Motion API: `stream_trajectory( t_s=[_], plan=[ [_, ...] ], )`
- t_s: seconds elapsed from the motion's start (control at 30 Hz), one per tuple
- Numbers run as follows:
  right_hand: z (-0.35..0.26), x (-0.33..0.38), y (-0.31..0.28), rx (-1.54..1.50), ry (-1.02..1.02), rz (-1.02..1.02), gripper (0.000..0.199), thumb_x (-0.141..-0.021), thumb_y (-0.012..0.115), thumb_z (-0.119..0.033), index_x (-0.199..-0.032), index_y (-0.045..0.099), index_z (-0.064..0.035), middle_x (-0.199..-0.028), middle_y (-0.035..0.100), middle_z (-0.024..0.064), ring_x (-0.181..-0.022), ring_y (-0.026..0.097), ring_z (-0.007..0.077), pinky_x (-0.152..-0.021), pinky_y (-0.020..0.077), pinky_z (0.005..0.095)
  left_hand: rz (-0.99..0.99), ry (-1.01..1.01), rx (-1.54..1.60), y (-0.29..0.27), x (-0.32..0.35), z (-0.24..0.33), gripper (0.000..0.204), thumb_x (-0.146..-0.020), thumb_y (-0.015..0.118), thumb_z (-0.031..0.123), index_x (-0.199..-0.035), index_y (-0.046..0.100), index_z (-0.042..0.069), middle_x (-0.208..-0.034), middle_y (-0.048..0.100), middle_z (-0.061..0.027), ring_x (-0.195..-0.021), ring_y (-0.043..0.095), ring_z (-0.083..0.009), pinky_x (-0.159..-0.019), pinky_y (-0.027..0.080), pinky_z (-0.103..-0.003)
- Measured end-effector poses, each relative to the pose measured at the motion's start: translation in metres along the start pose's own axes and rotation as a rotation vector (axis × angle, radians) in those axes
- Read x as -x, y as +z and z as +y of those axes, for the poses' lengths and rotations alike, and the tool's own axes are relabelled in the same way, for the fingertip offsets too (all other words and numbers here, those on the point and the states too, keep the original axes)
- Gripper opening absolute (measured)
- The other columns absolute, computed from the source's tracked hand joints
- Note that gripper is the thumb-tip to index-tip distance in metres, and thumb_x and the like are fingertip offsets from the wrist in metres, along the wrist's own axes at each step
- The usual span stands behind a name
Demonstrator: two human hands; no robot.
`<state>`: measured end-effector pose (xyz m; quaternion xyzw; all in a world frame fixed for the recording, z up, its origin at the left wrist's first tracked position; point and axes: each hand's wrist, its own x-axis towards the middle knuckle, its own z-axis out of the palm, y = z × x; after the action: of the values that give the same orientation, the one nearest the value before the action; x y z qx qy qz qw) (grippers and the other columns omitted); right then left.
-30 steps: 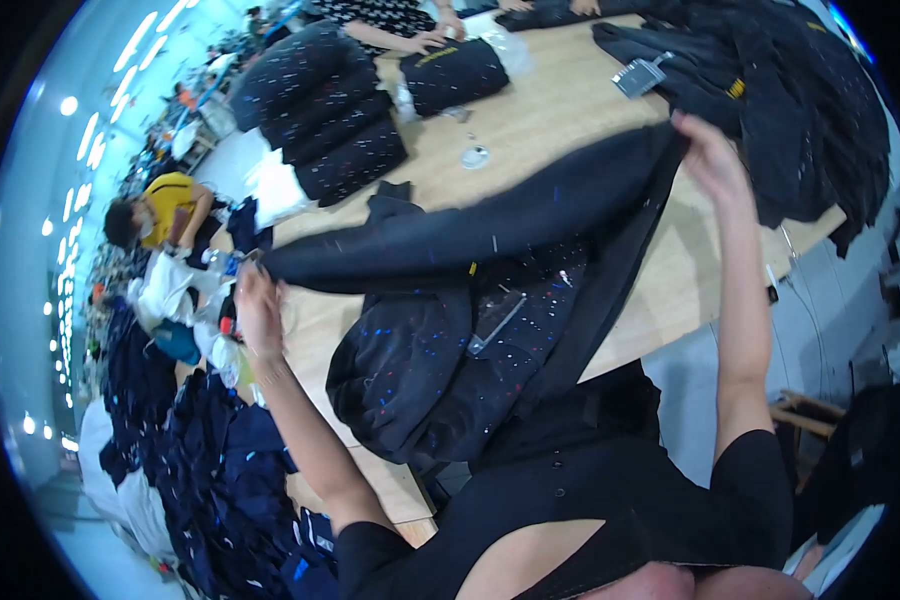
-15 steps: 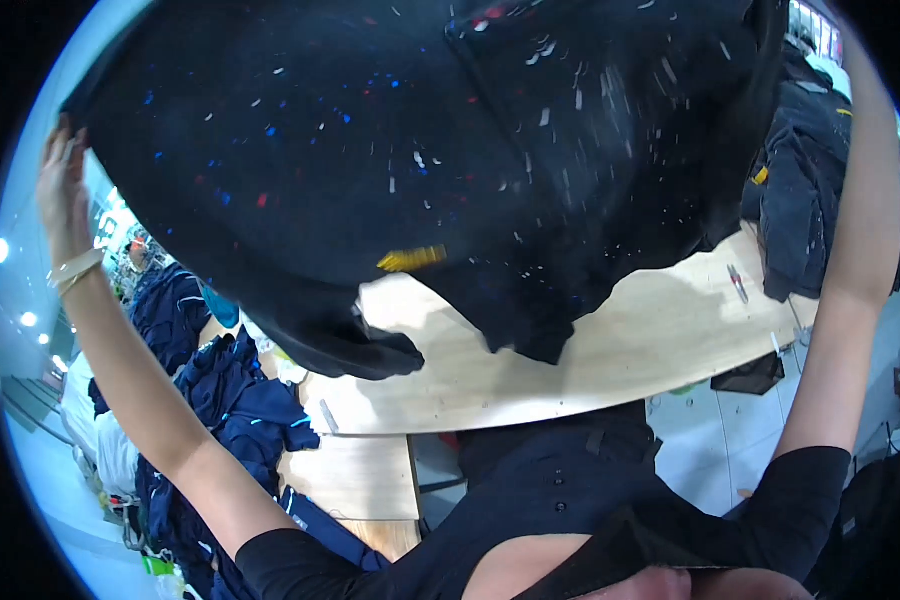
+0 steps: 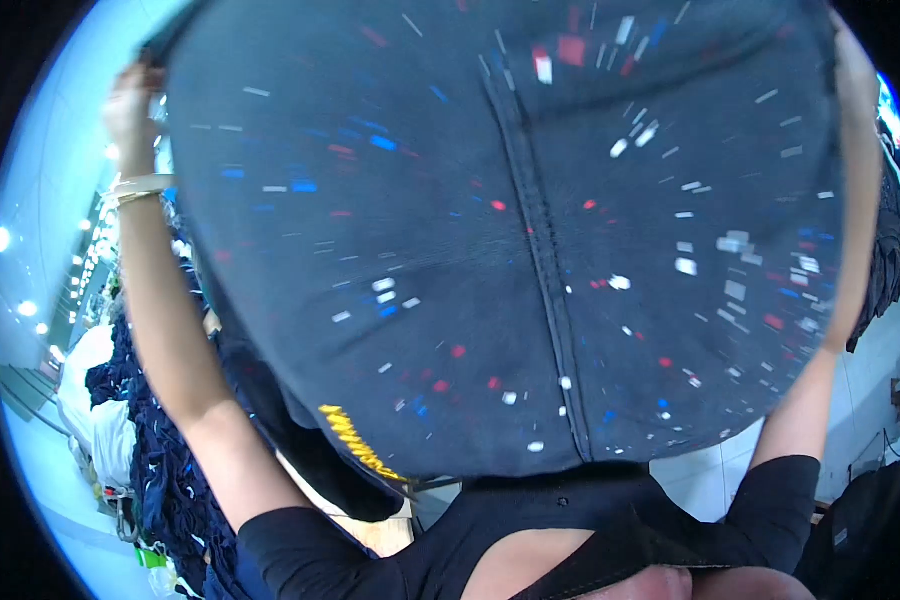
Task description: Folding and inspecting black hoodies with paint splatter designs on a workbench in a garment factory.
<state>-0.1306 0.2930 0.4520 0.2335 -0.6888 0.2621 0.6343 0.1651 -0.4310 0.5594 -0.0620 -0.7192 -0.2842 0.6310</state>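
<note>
A large dark garment [image 3: 420, 250], speckled with white, red and blue, hangs spread out in front of me and fills most of the head view. A raised seam [image 3: 545, 260] runs down its middle, and a yellow patch of stitching [image 3: 355, 445] marks its lower left edge. Raised at the upper left, my left hand [image 3: 135, 105] is closed on the garment's edge, its fingers blurred. My right forearm [image 3: 855, 230] reaches up along the garment's right side. The right hand itself is beyond the top of the picture.
Dark clothes [image 3: 170, 470] lie heaped at the left beside a white bundle [image 3: 115, 440]. More dark fabric [image 3: 885, 260] hangs at the far right. Part of a light wooden table [image 3: 395, 530] shows below the garment, which covers most of it.
The garment has come down and nearer, spreading wider and covering the tabletop seen before. My left hand has shifted to the right, and the right arm has drawn slightly inward.
</note>
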Motion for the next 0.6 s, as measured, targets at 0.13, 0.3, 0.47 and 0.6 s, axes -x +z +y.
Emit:
stream_trajectory(
  t_s=[0.13, 0.3, 0.47, 0.6],
  plan=[
    [-0.054, 0.125, 0.119, -0.171, 0.557, -0.016, 0.031, -0.085, 0.065, -0.031, -0.082, 0.067, -0.0004, -0.070, 0.062, 0.0085, -0.068, 0.049, 0.0132, -0.066, 0.0416, 0.0302, -0.223, -0.263, -0.154, 0.089, 0.151, -0.128, 0.028, -0.090, 0.054, 0.030, -0.093, 0.062, 0.004, -0.082, 0.063, -0.0069, -0.072, 0.055, -0.0130, -0.070, 0.043, -0.029],
    [-0.052, 0.342, 0.181, 0.140, 0.704, -0.757, 0.035, -0.078, 0.064, -0.030, -0.092, 0.065, 0.0019, -0.095, 0.064, 0.0253, -0.087, 0.062, 0.0414, -0.076, 0.0477, 0.0487, -0.679, -0.602, -0.541, 0.170, 0.358, -0.150, 0.038, -0.087, 0.055, 0.031, -0.110, 0.059, 0.001, -0.093, 0.066, -0.0168, -0.088, 0.064, -0.0292, -0.077, 0.050, -0.038],
    [-0.237, 0.418, 0.103, 0.028, 0.148, -1.243, 0.052, -0.086, 0.056, -0.036, -0.133, 0.043, -0.0173, -0.144, 0.033, 0.0114, -0.134, 0.025, 0.0375, -0.103, 0.0245, 0.0618, -1.523, -0.443, -0.427, 0.157, 0.508, -0.031, 0.080, -0.082, 0.057, 0.055, -0.147, 0.022, 0.025, -0.153, 0.010, -0.0174, -0.140, 0.011, -0.0401, -0.100, 0.011, -0.073],
    [-0.255, 0.436, 0.082, -0.020, 0.246, -1.484, 0.057, -0.087, 0.055, -0.040, -0.139, 0.038, -0.0209, -0.149, 0.027, 0.0093, -0.138, 0.020, 0.0375, -0.106, 0.0175, 0.0629, -1.388, -0.411, -0.525, 0.139, 0.529, -0.012, 0.075, -0.080, 0.058, 0.056, -0.143, 0.032, 0.023, -0.151, 0.021, -0.0137, -0.139, 0.016, -0.0389, -0.101, 0.014, -0.071]
  ],
)
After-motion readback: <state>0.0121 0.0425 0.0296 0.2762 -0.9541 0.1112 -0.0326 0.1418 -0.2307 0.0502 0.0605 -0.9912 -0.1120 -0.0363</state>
